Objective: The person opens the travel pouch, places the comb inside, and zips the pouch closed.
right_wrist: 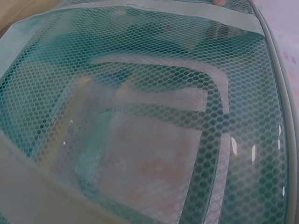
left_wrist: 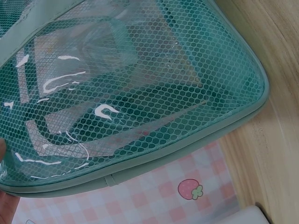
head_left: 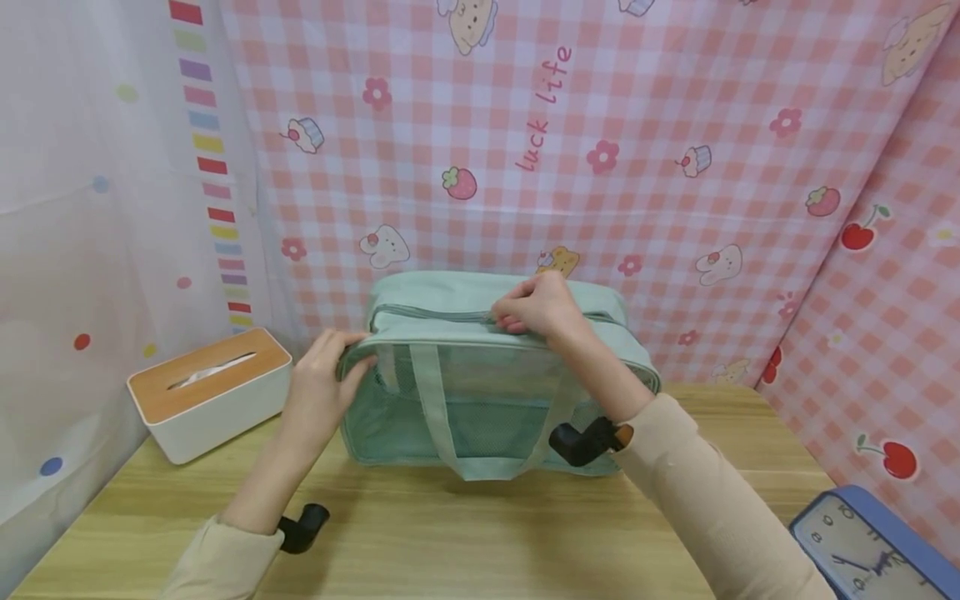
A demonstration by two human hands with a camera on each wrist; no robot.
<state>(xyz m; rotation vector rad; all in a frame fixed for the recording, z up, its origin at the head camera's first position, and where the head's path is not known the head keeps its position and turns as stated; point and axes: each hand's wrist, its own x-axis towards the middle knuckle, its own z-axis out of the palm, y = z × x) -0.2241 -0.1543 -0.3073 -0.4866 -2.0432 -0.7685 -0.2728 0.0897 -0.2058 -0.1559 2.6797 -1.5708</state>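
Observation:
A mint-green bag (head_left: 487,417) with clear, mesh-patterned panels and a fabric strap handle (head_left: 432,392) stands upright on the table. My left hand (head_left: 318,375) grips its upper left corner, thumb on the front and fingers along the top edge. On the top of the bag my right hand (head_left: 542,307) pinches at the zipper (head_left: 435,313), near the middle; the pull itself is hidden by the fingers. The left wrist view shows the mesh panel (left_wrist: 154,107) close up, with fingertips at the left edge. In the right wrist view, the panel (right_wrist: 154,140) fills most of the frame.
A white tissue box (head_left: 217,421) with a wooden lid stands left of the bag. At the front right is a blue clock (head_left: 873,550). A pink checked curtain (head_left: 487,125) hangs right behind the bag, over the wooden table (head_left: 420,533).

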